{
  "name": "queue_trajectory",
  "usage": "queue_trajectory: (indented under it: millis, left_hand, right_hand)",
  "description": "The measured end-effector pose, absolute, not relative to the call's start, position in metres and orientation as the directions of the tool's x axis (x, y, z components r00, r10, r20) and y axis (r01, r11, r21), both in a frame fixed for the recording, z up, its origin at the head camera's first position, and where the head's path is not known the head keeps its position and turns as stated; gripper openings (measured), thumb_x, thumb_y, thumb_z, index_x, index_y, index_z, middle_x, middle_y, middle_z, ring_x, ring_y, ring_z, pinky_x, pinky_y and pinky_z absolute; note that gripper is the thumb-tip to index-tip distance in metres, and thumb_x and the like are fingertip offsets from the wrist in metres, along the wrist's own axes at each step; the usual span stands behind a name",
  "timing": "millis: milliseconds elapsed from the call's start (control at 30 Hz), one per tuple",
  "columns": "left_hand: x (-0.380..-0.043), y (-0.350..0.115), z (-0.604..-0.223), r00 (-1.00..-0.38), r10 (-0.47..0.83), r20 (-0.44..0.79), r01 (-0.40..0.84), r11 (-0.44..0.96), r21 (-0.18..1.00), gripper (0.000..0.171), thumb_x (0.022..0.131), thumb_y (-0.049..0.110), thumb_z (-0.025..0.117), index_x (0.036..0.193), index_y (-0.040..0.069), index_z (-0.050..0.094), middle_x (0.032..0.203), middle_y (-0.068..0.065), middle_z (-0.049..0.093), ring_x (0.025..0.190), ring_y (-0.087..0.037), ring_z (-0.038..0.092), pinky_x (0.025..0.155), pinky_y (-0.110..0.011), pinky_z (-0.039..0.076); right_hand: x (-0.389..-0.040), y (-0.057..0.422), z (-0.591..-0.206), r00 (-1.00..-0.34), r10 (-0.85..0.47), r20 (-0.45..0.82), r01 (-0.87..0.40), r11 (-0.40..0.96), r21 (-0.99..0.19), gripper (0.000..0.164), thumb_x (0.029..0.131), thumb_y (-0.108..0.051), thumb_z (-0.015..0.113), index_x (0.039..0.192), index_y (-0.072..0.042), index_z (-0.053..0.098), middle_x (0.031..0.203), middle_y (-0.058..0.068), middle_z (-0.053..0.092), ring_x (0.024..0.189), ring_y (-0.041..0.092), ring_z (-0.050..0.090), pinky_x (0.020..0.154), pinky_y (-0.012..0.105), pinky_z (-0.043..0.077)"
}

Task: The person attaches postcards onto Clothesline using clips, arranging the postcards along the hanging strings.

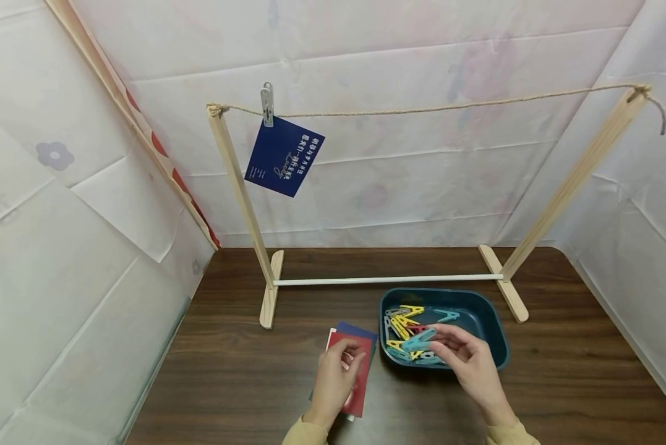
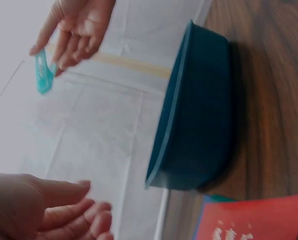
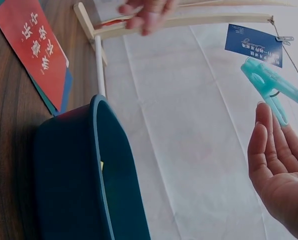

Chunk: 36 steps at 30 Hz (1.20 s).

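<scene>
My right hand [image 1: 469, 364] pinches a teal clothespin [image 3: 269, 85] by its handle ends, over a dark teal basin [image 1: 499, 334]. In the basin lie several yellow, grey, red and teal clothespins [image 1: 402, 324]. My left hand [image 1: 335, 380] hovers above a small pile of cards with a red card [image 1: 360, 395] on top; its fingers are loosely bent and hold nothing. In the left wrist view the left hand [image 2: 44, 210] is apart from the basin and the cards. A blue card [image 1: 285, 157] hangs tilted from a rope, held by a grey clothespin [image 1: 268, 105].
The rope [image 1: 422, 111] runs between two wooden posts, the left post [image 1: 240, 191] and the right post [image 1: 577, 179]. A white rod [image 1: 366, 281] joins their feet behind the basin. Pale sheets [image 1: 394, 191] surround the dark wooden table [image 1: 216, 358].
</scene>
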<state>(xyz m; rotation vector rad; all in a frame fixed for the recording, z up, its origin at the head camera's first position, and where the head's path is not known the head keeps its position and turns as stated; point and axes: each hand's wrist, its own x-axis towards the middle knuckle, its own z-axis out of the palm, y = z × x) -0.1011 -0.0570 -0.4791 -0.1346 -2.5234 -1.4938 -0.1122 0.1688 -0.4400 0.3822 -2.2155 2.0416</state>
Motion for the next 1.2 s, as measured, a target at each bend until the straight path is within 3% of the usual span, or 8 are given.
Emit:
queue_trajectory:
  millis: [233, 467, 667, 833, 1200]
  left_hand:
    - [-0.101, -0.062, -0.496, -0.978, -0.101, 0.183, 0.068, 0.674, 0.736, 0.015, 0.071, 0.006, 0.073, 0.078, 0.003, 0.060, 0.066, 0.001, 0.054, 0.055, -0.005, 0.047, 0.049, -0.021, 0.039]
    - [-0.102, -0.066, -0.513, -0.971, -0.175, 0.163, -0.027, 0.757, 0.653, 0.028, 0.063, 0.011, 0.079, 0.079, 0.000, 0.059, 0.068, -0.006, 0.056, 0.057, -0.015, 0.051, 0.050, -0.030, 0.041]
    - [-0.106, -0.068, -0.529, -0.970, -0.211, 0.125, -0.099, 0.802, 0.589, 0.050, 0.055, 0.020, 0.084, 0.087, -0.007, 0.056, 0.079, -0.013, 0.052, 0.072, -0.028, 0.053, 0.062, -0.040, 0.046]
    - [-0.108, -0.068, -0.539, -0.962, -0.234, 0.143, -0.128, 0.844, 0.521, 0.068, 0.046, 0.025, 0.087, 0.090, -0.014, 0.053, 0.079, -0.016, 0.046, 0.074, -0.031, 0.049, 0.061, -0.043, 0.047]
    - [-0.111, -0.070, -0.544, -0.949, -0.247, 0.193, -0.142, 0.887, 0.439, 0.070, 0.036, 0.028, 0.088, 0.083, -0.012, 0.054, 0.072, -0.013, 0.041, 0.067, -0.030, 0.046, 0.054, -0.042, 0.044]
  right_hand:
    - [-0.110, 0.171, -0.441, -0.987, -0.069, 0.145, -0.152, 0.113, -0.982, 0.028, 0.082, -0.003, 0.061, 0.107, 0.009, 0.056, 0.091, 0.004, 0.061, 0.078, 0.012, 0.059, 0.066, 0.024, 0.050]
    - [-0.109, 0.171, -0.443, -0.987, -0.059, 0.148, -0.153, 0.090, -0.984, 0.029, 0.081, -0.001, 0.062, 0.106, 0.011, 0.055, 0.090, 0.003, 0.062, 0.078, 0.011, 0.059, 0.066, 0.023, 0.050]
    - [-0.108, 0.171, -0.443, -0.982, -0.057, 0.179, -0.183, 0.070, -0.981, 0.026, 0.081, 0.003, 0.060, 0.104, 0.012, 0.054, 0.091, 0.001, 0.062, 0.079, 0.011, 0.059, 0.067, 0.022, 0.049]
    - [-0.106, 0.170, -0.442, -0.982, -0.057, 0.181, -0.184, 0.054, -0.981, 0.024, 0.082, 0.003, 0.059, 0.104, 0.013, 0.054, 0.092, 0.001, 0.062, 0.079, 0.010, 0.059, 0.067, 0.021, 0.049]
    - [-0.105, 0.171, -0.448, -0.973, -0.050, 0.225, -0.225, -0.008, -0.974, 0.022, 0.081, 0.009, 0.057, 0.101, 0.016, 0.053, 0.090, 0.002, 0.063, 0.078, 0.010, 0.060, 0.066, 0.021, 0.049]
